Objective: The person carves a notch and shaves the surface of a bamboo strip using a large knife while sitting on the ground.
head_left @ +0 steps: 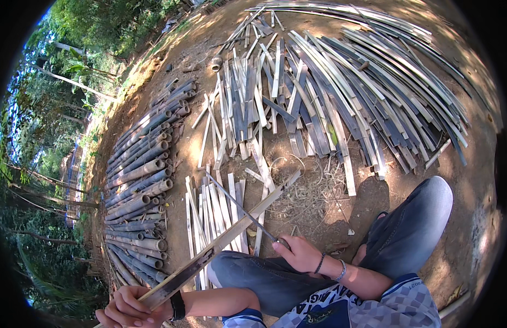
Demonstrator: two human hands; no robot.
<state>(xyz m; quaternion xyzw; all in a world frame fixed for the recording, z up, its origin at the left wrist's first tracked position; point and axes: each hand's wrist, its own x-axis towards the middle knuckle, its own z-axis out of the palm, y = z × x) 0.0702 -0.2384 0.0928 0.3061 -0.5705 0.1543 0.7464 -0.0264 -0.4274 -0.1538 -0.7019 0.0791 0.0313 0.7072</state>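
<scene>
Head view recorded a bamboo strip [231,234] lying diagonally from the lower left to the centre of the frame. The left hand [134,309], at the lower left edge, was closed around its near end. The right hand [302,254], right of lower centre, gripped the handle of a long-bladed knife [231,198], whose blade pointed up and left and crossed the strip. Whether the edge was biting could not be determined.

Assessment: the step appeared to be dressing the strip. Good practice called for a firm left grip well back from the blade, a shallow, steady angle, and strokes directed toward the far end. Dark patches on the strip's near half probably warranted lighter passes. The trouser knee [237,268] sat just beside the strip; the blade's path was best kept clear of it. Curled shavings [313,191] littered the ground beyond.
</scene>
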